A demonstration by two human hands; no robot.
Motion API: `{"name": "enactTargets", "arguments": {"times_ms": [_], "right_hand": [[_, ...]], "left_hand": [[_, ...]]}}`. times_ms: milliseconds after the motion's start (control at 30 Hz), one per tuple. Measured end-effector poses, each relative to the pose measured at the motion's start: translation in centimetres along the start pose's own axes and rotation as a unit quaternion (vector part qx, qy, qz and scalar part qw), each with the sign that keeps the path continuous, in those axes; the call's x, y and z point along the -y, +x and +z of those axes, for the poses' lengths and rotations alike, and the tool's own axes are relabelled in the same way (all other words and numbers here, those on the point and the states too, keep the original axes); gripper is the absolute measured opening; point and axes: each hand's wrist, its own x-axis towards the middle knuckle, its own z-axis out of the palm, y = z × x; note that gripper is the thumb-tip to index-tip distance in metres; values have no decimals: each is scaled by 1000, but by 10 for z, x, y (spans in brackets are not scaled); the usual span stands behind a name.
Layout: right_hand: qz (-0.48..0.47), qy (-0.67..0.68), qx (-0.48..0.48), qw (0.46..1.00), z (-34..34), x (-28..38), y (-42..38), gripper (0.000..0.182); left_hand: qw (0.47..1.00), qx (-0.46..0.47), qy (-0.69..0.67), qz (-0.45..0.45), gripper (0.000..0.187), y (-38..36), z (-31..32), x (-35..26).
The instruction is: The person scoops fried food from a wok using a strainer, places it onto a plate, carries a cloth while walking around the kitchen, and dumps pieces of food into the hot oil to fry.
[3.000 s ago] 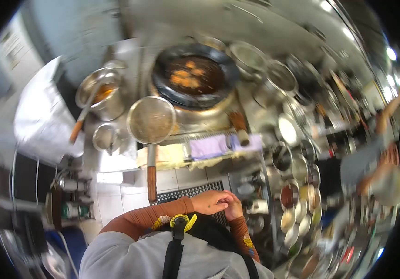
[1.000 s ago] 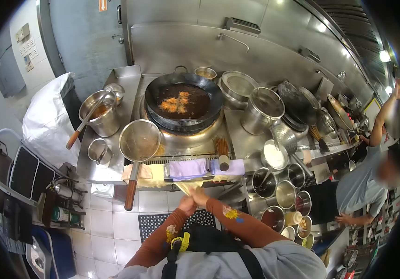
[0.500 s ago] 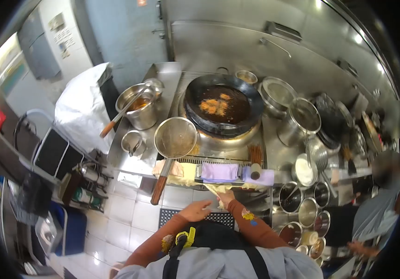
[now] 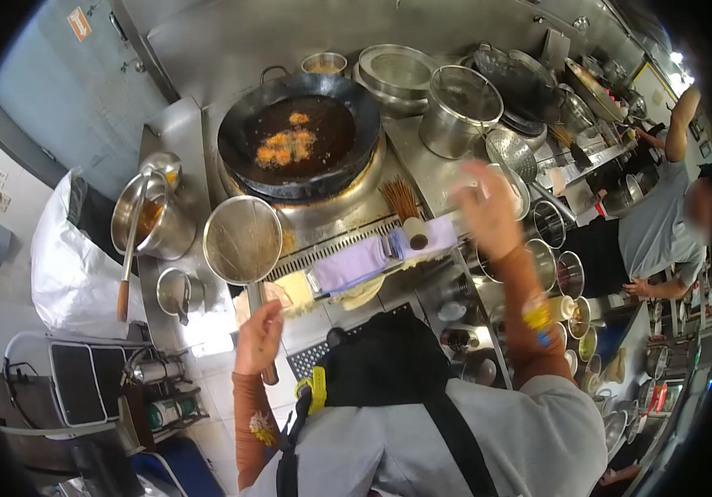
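My left hand (image 4: pixel 258 341) is at the handle of the wire-mesh strainer (image 4: pixel 242 240), its fingers curled around it and partly hidden. The strainer lies at the front left of the stove, its handle pointing toward me. My right hand (image 4: pixel 488 211), smeared by motion, is raised over the counter to the right, in front of a round container of white stuff (image 4: pixel 515 192). Whether it holds anything does not show. Several orange-brown pieces (image 4: pixel 285 147) fry in dark oil inside the black wok (image 4: pixel 231 161). Folded purple cloth (image 4: pixel 352 265) and yellow cloth (image 4: pixel 295 291) lie along the stove's front edge.
On the left stand a steel pot (image 4: pixel 180 232) with a long-handled ladle and a small steel cup (image 4: pixel 180 294). A bamboo brush (image 4: pixel 401 201) rests by the front rail. A tall pot (image 4: pixel 460 116) and a perforated skimmer (image 4: pixel 511 153) are at right. Another person (image 4: pixel 662 224) stands farther right.
My right hand has let go of the yellow cloth at the front edge and swung up to the right. My left hand has moved to the strainer's handle. The view has turned right.
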Motion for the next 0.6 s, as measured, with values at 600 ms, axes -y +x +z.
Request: {"name": "enactTargets", "arguments": {"times_ms": [600], "right_hand": [[-57, 144, 268, 951, -14, 6, -15, 34]], "left_hand": [[724, -233, 572, -307, 52, 83, -245, 38]]}}
